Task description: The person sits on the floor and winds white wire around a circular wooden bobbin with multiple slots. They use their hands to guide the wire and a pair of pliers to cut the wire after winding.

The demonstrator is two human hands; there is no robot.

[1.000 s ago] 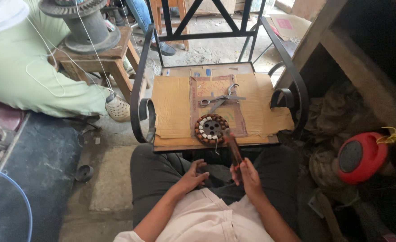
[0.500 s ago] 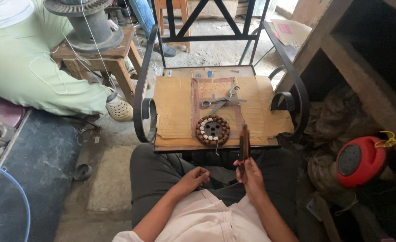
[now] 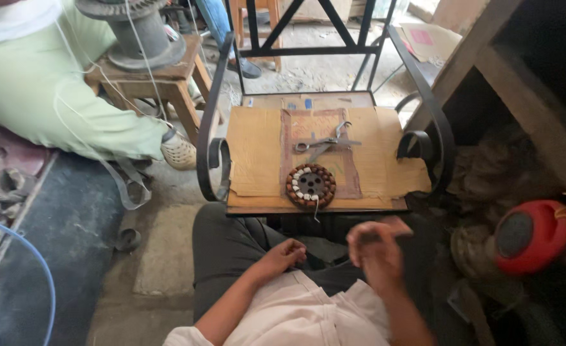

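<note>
Two hands sat low over the person's lap, short of the near edge of the cardboard-covered metal chair (image 3: 257, 154) that served as a bench. The right hand (image 3: 376, 250) was raised and blurred; its fingers looked curled around something dark and slim, but whether it was truly pinched could not be told. The left hand (image 3: 286, 253) rested on the thigh, fingers loosely curled, holding nothing visible. The round wound coil ring (image 3: 311, 185) lay flat on the cardboard, just inside the near edge, directly ahead of both hands and roughly midway between them; the right hand, lifted, seemed slightly nearer. A short wire tail (image 3: 317, 208) hung from the ring over the edge toward the lap. Being round, the ring offered no long axis. Beyond it lay a pair of scissors (image 3: 324, 144), long axis running left to right, apart from the ring. No container held anything; the ring's central hole looked empty. A red reel (image 3: 531, 236) sat well apart at right. Another person's green sleeve (image 3: 58, 96) stayed at left.
</note>
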